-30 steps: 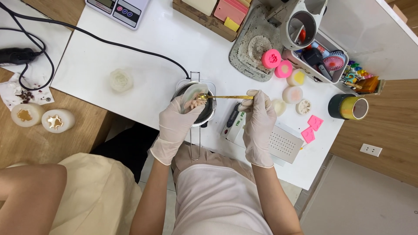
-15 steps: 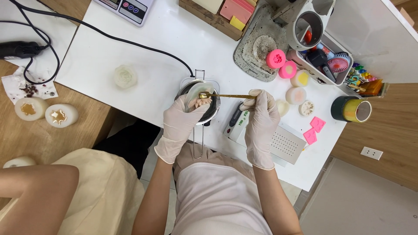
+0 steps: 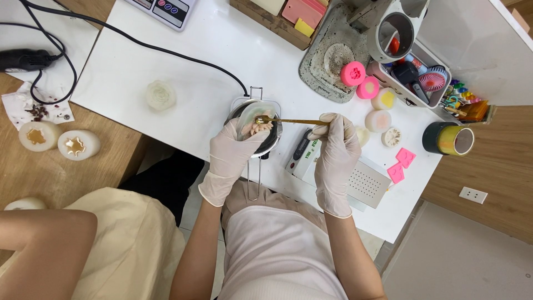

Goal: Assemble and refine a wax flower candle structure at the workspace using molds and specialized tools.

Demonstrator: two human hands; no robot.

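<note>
White latex gloves on both hands. Left hand (image 3: 236, 153) closed around a small translucent mould with a pale peach flower-shaped piece (image 3: 254, 126), held over a small round metal pot (image 3: 269, 141) with a long wire handle, near the front edge of the white table (image 3: 205, 61). Right hand (image 3: 333, 147), fingers pinched shut on the end of a slim gold-coloured metal spoon (image 3: 291, 120); spoon lies level, bowl end touching the top of the mould. Just beside the right hand: white box-shaped device with a perforated metal plate (image 3: 363, 183). Further right, a group of small round pink and cream wax pieces (image 3: 369, 89), two flat pink square pieces (image 3: 401, 165), roll of yellow tape (image 3: 452, 139). Left of the pot, well apart, a pale rose-shaped candle (image 3: 161, 95). Black cable (image 3: 166, 50) runs across the table to the pot.
</note>
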